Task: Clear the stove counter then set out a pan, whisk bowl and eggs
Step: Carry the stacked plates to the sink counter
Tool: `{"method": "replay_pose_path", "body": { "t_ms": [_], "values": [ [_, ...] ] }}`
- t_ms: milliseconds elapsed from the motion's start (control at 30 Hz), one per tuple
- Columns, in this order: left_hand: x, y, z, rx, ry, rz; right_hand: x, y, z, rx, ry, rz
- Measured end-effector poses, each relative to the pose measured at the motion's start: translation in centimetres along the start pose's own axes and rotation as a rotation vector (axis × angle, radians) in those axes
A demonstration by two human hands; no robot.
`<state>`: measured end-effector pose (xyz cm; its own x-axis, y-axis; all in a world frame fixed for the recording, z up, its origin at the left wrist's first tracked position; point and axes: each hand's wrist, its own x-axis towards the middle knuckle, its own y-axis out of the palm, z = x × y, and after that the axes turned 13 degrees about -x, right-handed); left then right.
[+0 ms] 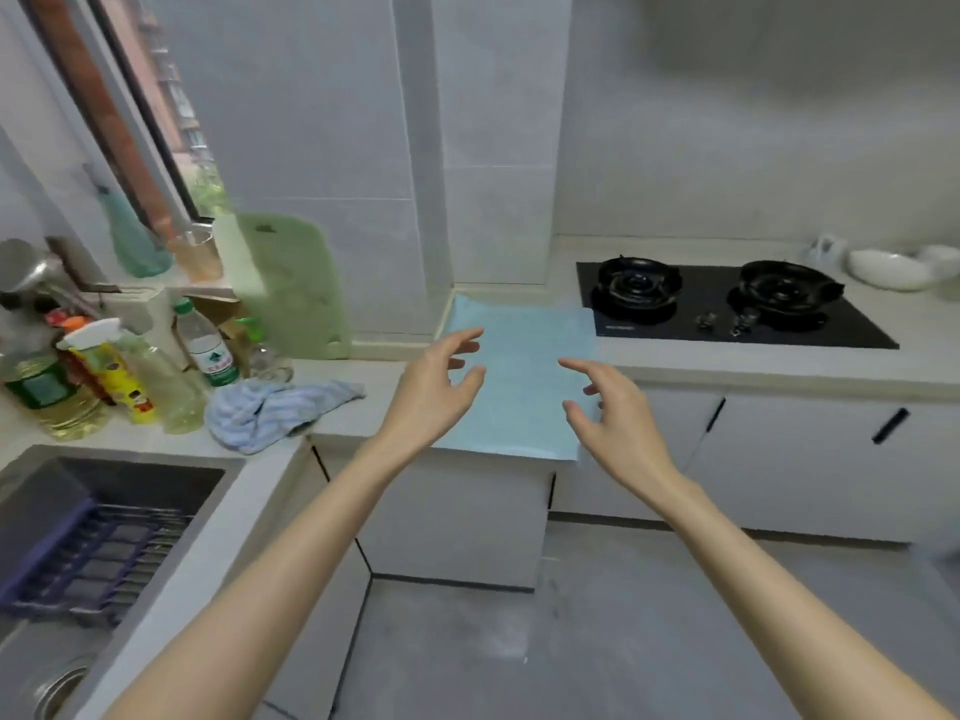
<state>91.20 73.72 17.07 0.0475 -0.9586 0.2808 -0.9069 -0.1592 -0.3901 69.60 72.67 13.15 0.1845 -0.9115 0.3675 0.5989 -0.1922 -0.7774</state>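
A light blue mat (519,376) lies flat on the counter corner left of the black two-burner stove (727,304). My left hand (436,387) hovers over the mat's left edge, fingers spread and relaxed, holding nothing. My right hand (613,413) hovers over the mat's right front part, fingers loosely bent and empty. White bowls (893,267) stand on the counter to the right of the stove. No pan or eggs are in view.
A striped cloth (270,413) lies crumpled on the counter left of the mat. Bottles (202,345) and a green cutting board (291,283) crowd the back left. A sink (78,543) with a blue rack sits at the lower left.
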Motion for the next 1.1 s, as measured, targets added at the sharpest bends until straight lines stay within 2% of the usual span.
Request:
{"method": "replay_pose_path", "body": {
  "t_ms": [233,567,800,1100],
  "values": [
    [9.8,13.1,-1.7,-0.057,0.069,0.251,2.9,-5.1,-11.4,-0.105,0.202,-0.113],
    [24.9,32.3,-6.7,-0.237,0.154,0.514,9.4,-14.4,-27.3,-0.160,0.457,-0.261],
    [32.3,45.7,-10.1,-0.357,0.064,0.705,12.1,-21.1,-36.5,0.044,0.654,-0.427],
    [38.0,62.5,-12.1,-0.384,-0.033,0.774,14.9,-27.3,-52.7,0.072,0.722,-0.439]
  ]
}}
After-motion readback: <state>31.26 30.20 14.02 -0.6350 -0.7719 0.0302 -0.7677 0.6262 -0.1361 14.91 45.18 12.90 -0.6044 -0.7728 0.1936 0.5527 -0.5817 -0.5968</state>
